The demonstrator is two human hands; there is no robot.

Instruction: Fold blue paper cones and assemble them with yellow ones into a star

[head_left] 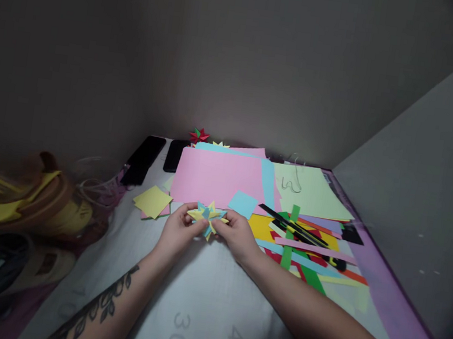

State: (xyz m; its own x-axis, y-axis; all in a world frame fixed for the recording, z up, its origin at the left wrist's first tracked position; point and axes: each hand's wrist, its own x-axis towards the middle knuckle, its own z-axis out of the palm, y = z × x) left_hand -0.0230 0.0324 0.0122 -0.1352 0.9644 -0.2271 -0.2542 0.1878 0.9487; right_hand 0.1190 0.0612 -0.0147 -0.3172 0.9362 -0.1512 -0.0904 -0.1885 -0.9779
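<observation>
A folded paper star (208, 217) with yellow and light blue points is held up over the middle of the white cloth. On its left side my left hand (183, 225) grips it, thumb in front and fingers behind. My right hand (237, 236) pinches the opposite side in the same way. Just past my right hand lies a light blue paper square (243, 203). Left of my left hand, yellow paper squares (152, 201) rest on pink and green ones. The backs of the star's points are hidden by my fingers.
Pink sheets (219, 177) and pale green sheets (311, 189) lie at the back, with a bent wire (294, 181) on top. Coloured paper strips (315, 253) are heaped at right. A red-green star (199, 136) and phones (147, 153) sit behind. Pots (58, 208) stand at left.
</observation>
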